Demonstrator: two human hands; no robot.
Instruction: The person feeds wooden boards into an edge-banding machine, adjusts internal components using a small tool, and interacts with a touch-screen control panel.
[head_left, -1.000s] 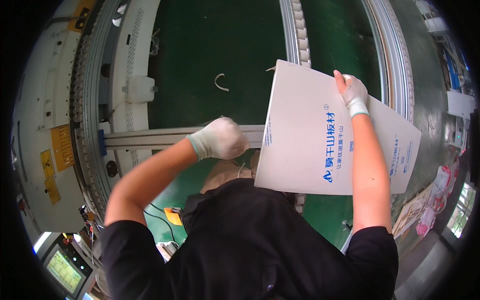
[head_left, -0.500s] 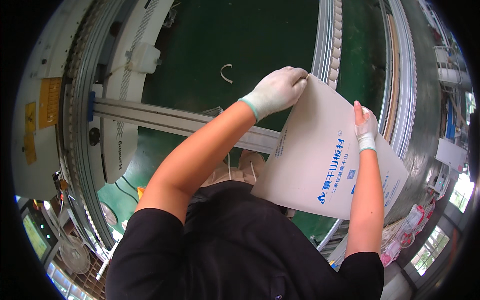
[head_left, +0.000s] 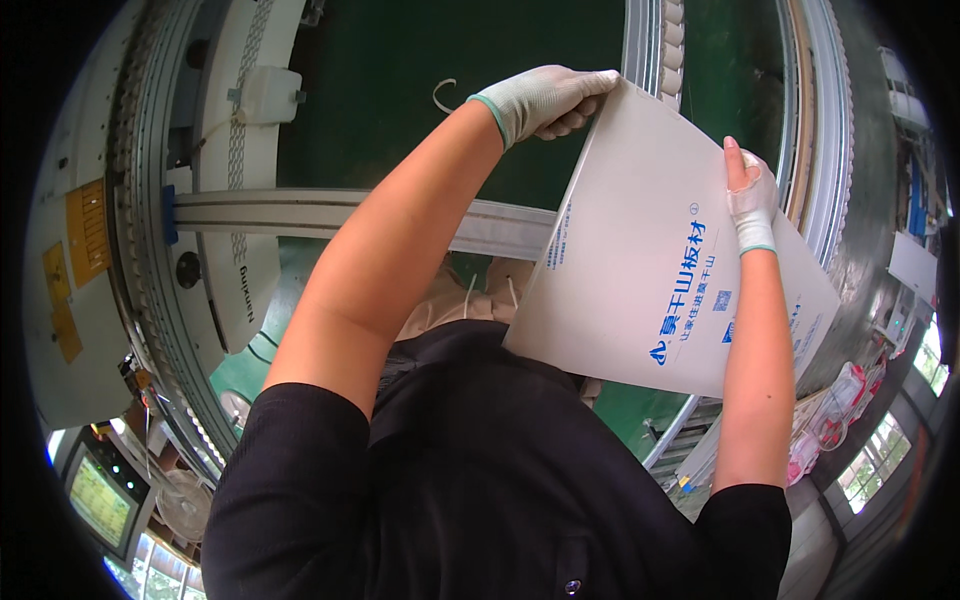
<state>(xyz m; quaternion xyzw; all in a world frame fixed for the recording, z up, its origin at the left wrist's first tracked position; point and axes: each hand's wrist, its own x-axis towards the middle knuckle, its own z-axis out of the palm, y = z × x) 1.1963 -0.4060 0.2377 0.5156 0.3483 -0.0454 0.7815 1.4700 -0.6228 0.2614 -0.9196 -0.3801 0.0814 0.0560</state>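
Note:
A pale grey-white board (head_left: pixel 620 250) with blue printing is held tilted in front of my body, to the right of centre. My left hand (head_left: pixel 550 103), in a white knit glove with a green cuff, pinches its far upper corner. Along the board's right edge my right hand (head_left: pixel 752 203), in a white glove that bares the thumb, grips with that thumb on the edge. The fingers of this hand are partly hidden by the board. Its lower left corner is close to my black shirt (head_left: pixel 480 430).
A metal crossbeam (head_left: pixel 330 213) runs behind the board, above a green floor (head_left: pixel 380 120). A roller conveyor rail (head_left: pixel 655 45) extends away beyond the board. At the left stands a long pale machine (head_left: pixel 220 290), with a monitor (head_left: pixel 100 500) lower down. A curved strip (head_left: pixel 441 95) lies on the floor.
Both hands and the board sit higher in the picture, though the surroundings have shifted as well. My grip on the board looks the same.

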